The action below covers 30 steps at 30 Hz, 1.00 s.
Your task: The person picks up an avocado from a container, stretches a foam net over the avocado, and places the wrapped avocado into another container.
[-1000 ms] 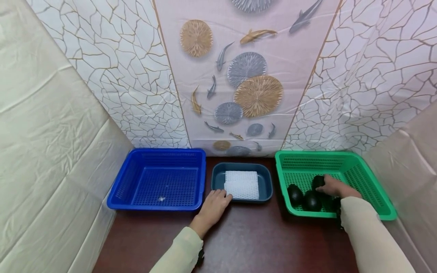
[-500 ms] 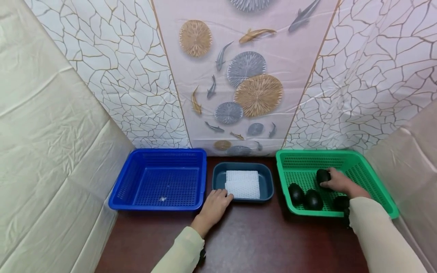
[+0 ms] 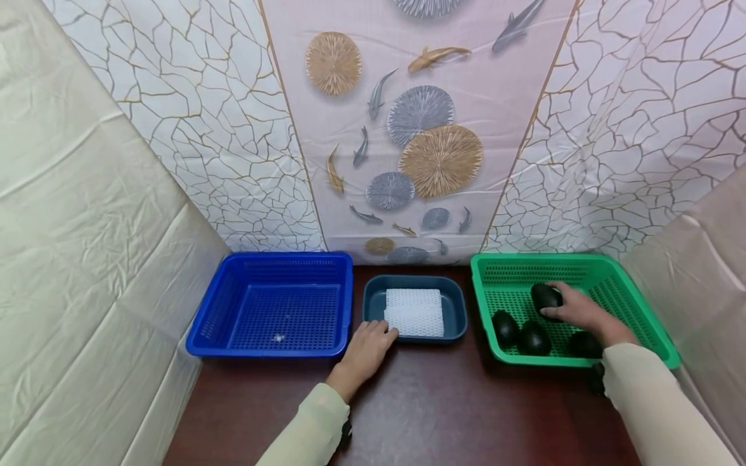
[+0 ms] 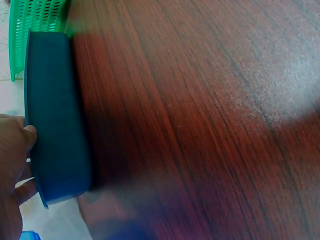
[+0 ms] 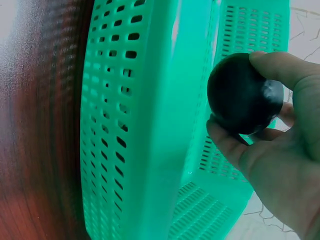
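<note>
In the head view my right hand (image 3: 574, 307) holds a dark avocado (image 3: 546, 300) above the floor of the green basket (image 3: 635, 291). The right wrist view shows thumb and fingers curled round this smooth, blackish avocado (image 5: 242, 95). Below it in the basket lie three more dark avocados (image 3: 534, 339). My left hand (image 3: 368, 349) grips the near left corner of a dark blue-green tray (image 3: 454, 310), the thumb at its front rim. Inside the tray lie white foam net sleeves (image 3: 414, 314). The left wrist view shows thumb and fingers at the tray's rim (image 4: 57, 115).
A blue basket (image 3: 268, 354) stands left of the tray, with a small whitish scrap (image 3: 278, 338) on its floor. All three containers stand along the back of the dark red-brown table (image 3: 431, 401). Patterned cloth (image 3: 402, 149) hangs behind, and pale cloth walls (image 3: 116, 259) flank both sides.
My right hand has lifted the avocado slightly from beside the others and turned it, moving right and then a little back left. The left hand stays at the tray.
</note>
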Each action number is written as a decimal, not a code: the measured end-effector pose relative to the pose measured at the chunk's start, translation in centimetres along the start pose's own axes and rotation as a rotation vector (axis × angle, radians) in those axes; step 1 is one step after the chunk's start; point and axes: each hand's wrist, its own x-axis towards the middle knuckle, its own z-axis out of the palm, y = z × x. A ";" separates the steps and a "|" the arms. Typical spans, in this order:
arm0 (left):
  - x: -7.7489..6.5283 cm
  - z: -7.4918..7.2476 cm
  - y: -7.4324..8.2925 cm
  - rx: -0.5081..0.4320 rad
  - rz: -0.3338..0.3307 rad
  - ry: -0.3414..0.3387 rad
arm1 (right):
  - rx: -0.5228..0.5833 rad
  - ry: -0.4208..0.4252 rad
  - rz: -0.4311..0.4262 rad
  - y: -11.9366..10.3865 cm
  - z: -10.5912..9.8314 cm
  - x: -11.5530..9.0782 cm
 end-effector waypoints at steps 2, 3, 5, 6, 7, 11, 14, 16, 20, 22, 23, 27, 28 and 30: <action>0.0 -0.1 0.0 0.003 0.000 -0.002 | 0.001 0.008 -0.009 -0.4 0.0 -0.1; 0.0 -0.1 -0.1 0.005 0.001 -0.003 | 0.000 0.011 -0.015 -0.5 0.0 -0.2; 0.1 -0.2 -0.1 0.004 0.000 -0.010 | -0.001 0.016 -0.022 -0.9 0.0 -0.4; 0.1 -0.2 -0.1 0.001 0.000 -0.012 | -0.002 0.019 -0.027 -1.0 0.0 -0.6; 0.1 -0.2 -0.1 0.000 0.000 -0.012 | -0.001 0.022 -0.034 -1.2 0.0 -0.7; 0.1 -0.1 0.0 -0.008 0.000 -0.007 | 0.015 0.030 -0.061 -2.0 0.1 -1.3; 0.0 -0.1 0.0 -0.006 0.004 0.000 | 0.026 0.038 -0.090 -2.8 0.1 -1.6; 0.1 -0.2 -0.1 -0.005 0.004 0.003 | 0.027 0.043 -0.103 -3.4 0.1 -1.8; 0.2 -0.2 -0.1 -0.003 0.002 0.007 | 0.014 0.052 -0.126 -4.4 0.3 -2.3; 0.2 -0.2 -0.1 -0.003 -0.001 0.000 | 0.009 0.058 -0.140 -5.0 0.4 -2.6; 0.2 -0.2 -0.1 -0.004 -0.003 -0.005 | 0.010 0.060 -0.152 -5.2 0.5 -2.7; 0.2 -0.1 0.0 0.002 -0.008 -0.025 | 0.021 0.074 -0.201 -6.2 0.8 -3.3; 0.2 -0.1 0.0 0.003 -0.009 -0.030 | 0.027 0.074 -0.213 -6.4 0.9 -3.5; 0.1 -0.1 0.0 0.004 -0.011 -0.038 | 0.037 0.072 -0.227 -7.0 1.1 -3.8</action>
